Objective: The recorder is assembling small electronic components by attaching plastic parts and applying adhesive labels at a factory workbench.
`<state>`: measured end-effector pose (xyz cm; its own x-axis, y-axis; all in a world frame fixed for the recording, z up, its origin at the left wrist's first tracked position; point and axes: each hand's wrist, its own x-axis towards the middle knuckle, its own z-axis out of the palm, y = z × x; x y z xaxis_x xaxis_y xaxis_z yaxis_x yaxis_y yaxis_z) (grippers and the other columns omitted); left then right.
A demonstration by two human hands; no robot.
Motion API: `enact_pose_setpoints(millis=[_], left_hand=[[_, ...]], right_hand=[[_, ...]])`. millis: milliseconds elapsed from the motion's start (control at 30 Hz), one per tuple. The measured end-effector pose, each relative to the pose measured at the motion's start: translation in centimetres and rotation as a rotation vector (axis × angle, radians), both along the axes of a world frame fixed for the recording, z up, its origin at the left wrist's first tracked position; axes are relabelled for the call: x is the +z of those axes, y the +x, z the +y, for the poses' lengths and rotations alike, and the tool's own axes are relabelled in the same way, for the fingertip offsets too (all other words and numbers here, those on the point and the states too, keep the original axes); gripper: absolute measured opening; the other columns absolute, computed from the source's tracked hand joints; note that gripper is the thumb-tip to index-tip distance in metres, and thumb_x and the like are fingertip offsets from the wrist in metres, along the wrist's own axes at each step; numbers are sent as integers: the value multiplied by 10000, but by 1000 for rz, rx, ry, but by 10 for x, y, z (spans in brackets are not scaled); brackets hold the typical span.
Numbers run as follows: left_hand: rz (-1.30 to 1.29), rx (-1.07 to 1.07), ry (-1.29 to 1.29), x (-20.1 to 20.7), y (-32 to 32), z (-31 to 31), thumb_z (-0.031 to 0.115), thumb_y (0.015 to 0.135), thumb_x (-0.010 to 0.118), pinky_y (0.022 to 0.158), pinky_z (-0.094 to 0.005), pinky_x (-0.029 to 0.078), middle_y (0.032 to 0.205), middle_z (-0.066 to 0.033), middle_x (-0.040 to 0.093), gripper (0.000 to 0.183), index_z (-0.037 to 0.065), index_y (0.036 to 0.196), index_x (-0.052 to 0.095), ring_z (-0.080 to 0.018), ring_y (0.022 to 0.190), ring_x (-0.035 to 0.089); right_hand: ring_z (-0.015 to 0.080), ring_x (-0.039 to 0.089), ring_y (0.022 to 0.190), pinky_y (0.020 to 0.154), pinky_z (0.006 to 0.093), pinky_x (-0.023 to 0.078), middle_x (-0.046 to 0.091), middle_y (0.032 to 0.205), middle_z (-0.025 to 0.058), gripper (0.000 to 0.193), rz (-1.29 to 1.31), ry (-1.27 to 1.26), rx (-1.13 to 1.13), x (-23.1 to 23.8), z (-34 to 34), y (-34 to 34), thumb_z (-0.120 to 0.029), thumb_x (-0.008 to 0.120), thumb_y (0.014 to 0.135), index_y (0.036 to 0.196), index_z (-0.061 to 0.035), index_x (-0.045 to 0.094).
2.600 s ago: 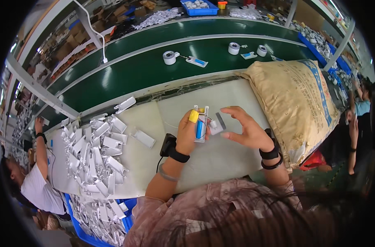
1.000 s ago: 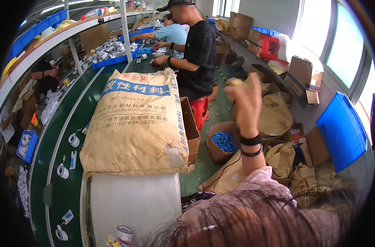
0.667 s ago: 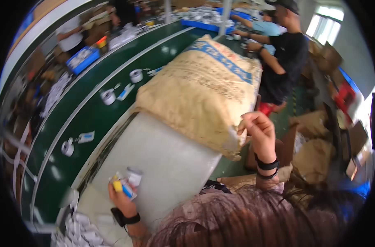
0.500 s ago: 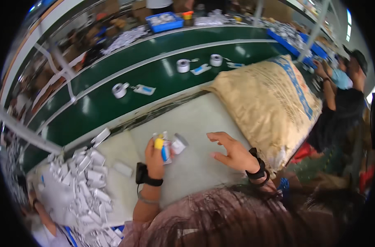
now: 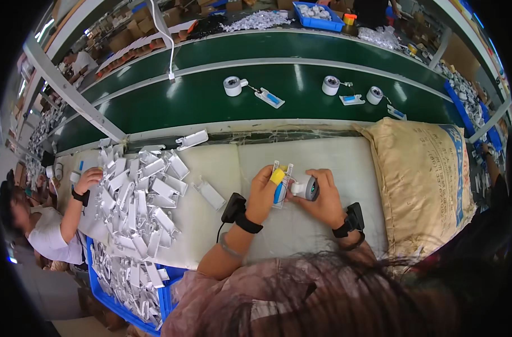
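Over the pale work surface my left hand (image 5: 260,194) grips a narrow white plastic casing (image 5: 290,169) with a blue insert (image 5: 278,193). A yellow patch, perhaps a finger cover, shows at that thumb. To its right, my right hand (image 5: 325,197) closes round a white cylindrical unit (image 5: 309,189) with a dark, ringed end. The unit's short neck points toward the casing, and the two parts nearly meet. Whether a wire joins them is hidden by my fingers. A single white casing (image 5: 210,194) lies left of my left hand.
Loose white casings (image 5: 149,191) are heaped at left, above a blue bin (image 5: 101,289). A co-worker's hand (image 5: 89,180) reaches into the heap. A bulging sack (image 5: 422,185) borders the right side. Beyond, a green conveyor (image 5: 197,109) carries several similar wired units (image 5: 232,86).
My right hand was apart and open; it has come in and closed on the cylindrical unit. My left hand still grips the casing. The view has swung left, showing more of the heap and co-worker.
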<state>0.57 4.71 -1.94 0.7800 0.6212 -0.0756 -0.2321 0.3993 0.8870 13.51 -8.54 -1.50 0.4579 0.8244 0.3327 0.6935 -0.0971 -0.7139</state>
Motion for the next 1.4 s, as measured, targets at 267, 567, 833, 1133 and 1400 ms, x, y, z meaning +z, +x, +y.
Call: enact_pose_setpoints(millis=[267,567,833,1133,1400], left_hand=[[99,95,9,-11,4,8,238,987,463,535,-264,528,876,-115,664,233,38,1090,525,-157,612,630],[103,69,-40,-10,1,4,253,984,473,520,-269,533,891,-121,663,249,44,1110,521,-166,626,635],[140,47,45,-9,2,3,249,978,497,522,-264,528,901,-87,665,217,56,1069,536,-135,627,628],[204,20,49,-12,0,10,217,969,524,586,-254,534,925,-86,666,177,50,1027,540,-137,673,648],[141,30,102,-6,-1,8,190,968,529,638,-260,543,930,-98,664,175,24,1024,528,-145,723,651]], right_hand=[[334,558,999,837,390,494,502,1115,152,708,-46,10,4,-3,-3,9,-175,846,620,1223,-66,490],[368,559,1038,852,415,493,517,1174,177,703,-40,-15,83,-3,-9,7,-226,797,695,1278,-44,449],[358,592,949,794,419,495,526,1167,154,683,-153,49,29,-8,-14,12,-278,764,738,1294,-48,442],[375,583,994,808,419,500,532,1160,175,655,-160,43,-20,0,-13,14,-222,793,704,1262,-62,488],[367,583,1002,811,408,506,532,1166,178,663,-153,79,-11,-2,-12,15,-226,798,710,1270,-60,485]])
